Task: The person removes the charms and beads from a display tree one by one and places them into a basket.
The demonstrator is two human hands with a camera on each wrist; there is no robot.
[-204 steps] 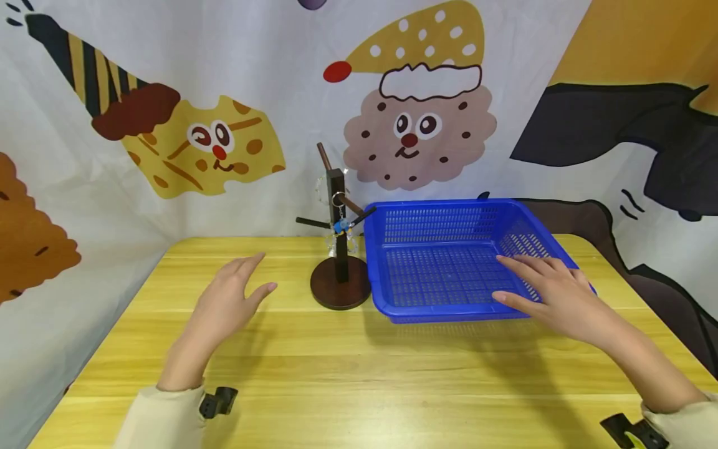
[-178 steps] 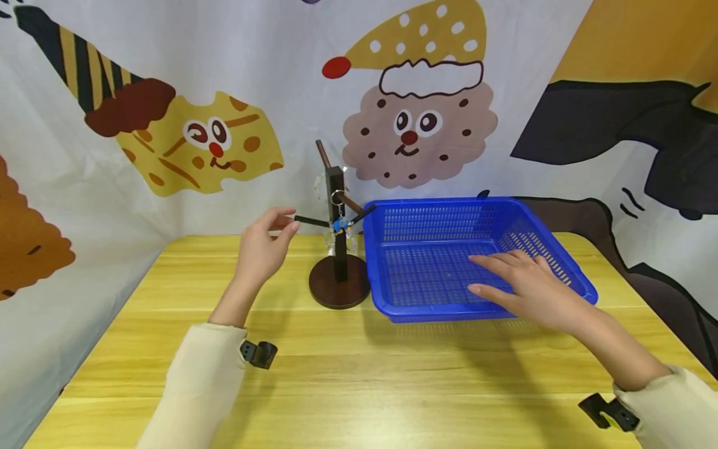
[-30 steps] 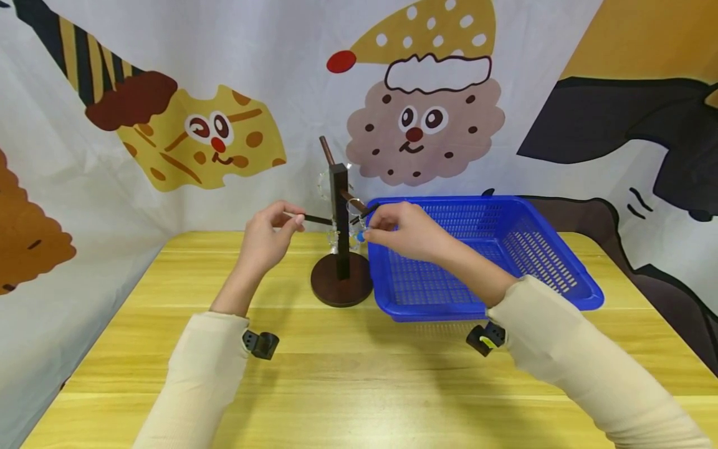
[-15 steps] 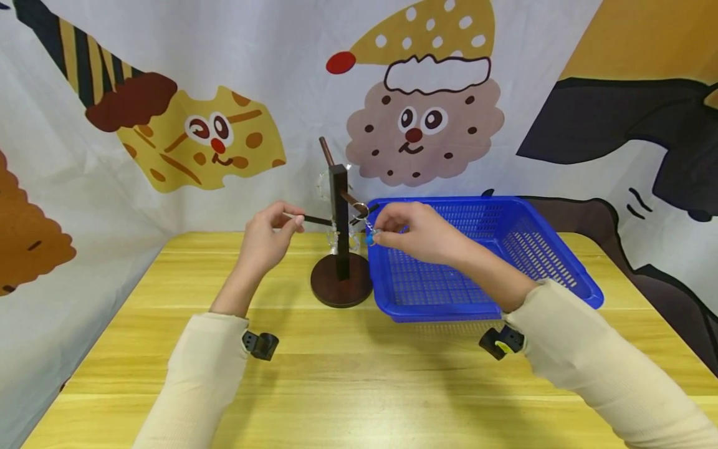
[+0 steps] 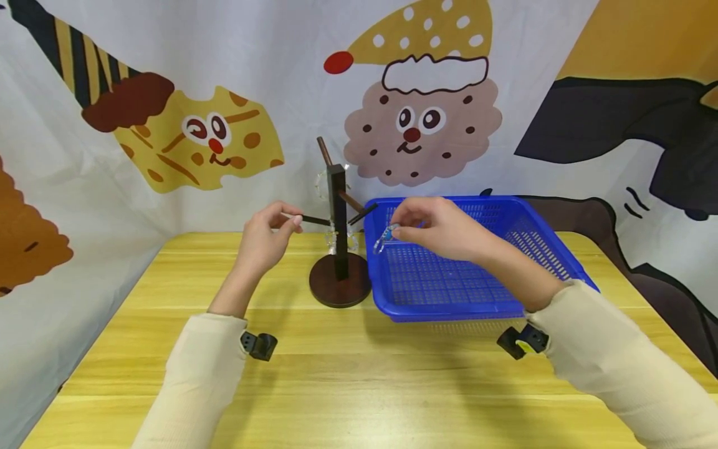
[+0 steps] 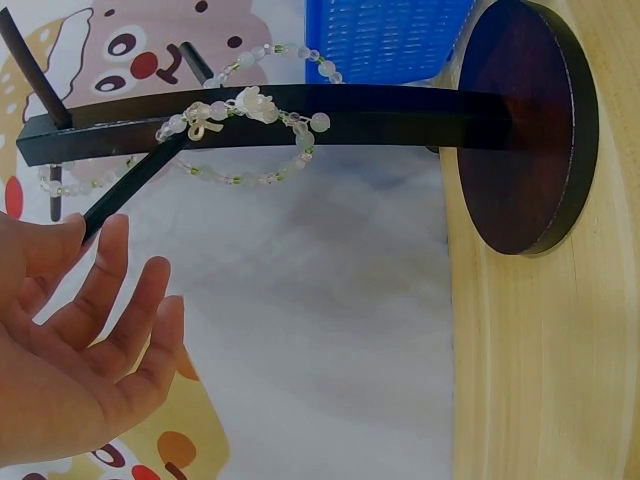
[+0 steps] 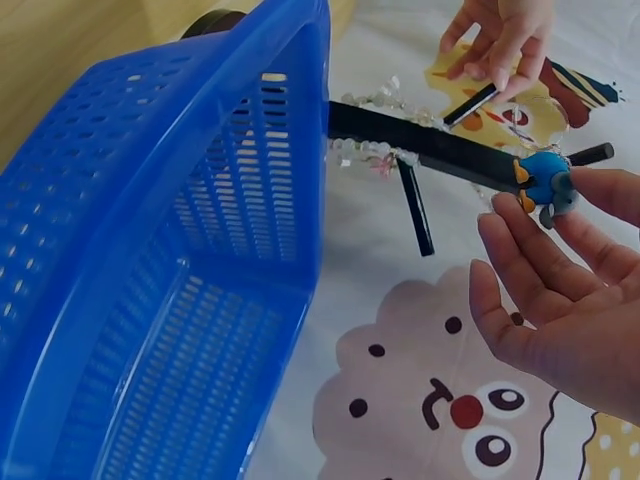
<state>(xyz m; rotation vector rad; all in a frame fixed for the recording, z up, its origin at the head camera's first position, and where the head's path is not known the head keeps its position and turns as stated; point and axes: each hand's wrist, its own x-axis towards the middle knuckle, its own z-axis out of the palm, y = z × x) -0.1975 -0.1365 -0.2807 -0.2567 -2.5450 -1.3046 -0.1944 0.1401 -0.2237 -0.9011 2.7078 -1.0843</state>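
While the left hand (image 5: 266,240) has a black side peg (image 5: 316,219) of the dark wood jewelry stand (image 5: 339,249) pinched near its tip betw thumb & index, the right hand (image 5: 434,227) is off to the stand's right w/ a blue figurine keychain (image 5: 387,234) gripped in its fingertips. So both hands are occupied & well apart, one each side of the stand. Keychain's not on any peg rn: its ring (image 5: 378,248) dangles free on the stand-facing side.

Blue mesh basket (image 5: 449,308) sits just right of the stand, and per the head cam the keychain looks to be over the part nearest the stand (exact height? can't tell). Beaded bracelets hang on the stand too: one w/ a white flower bead (image 6: 256,104) on the left peg, another (image 6: 290,49) on the stand's right, a third up near the stand's top. All on a wood-grain bench (image 5: 280,386), cartoon backdrop (image 5: 224,143) behind the stand.

Imo the step in hand is the "hold the keychain clear of the stand" bit, w/ the left hand prob steadying things. Next move calls for a firm pinch, the loose ring kept off the stand's right pegs & the basket rim, and min. tugging on that left peg, b/c the bracelets could swing.
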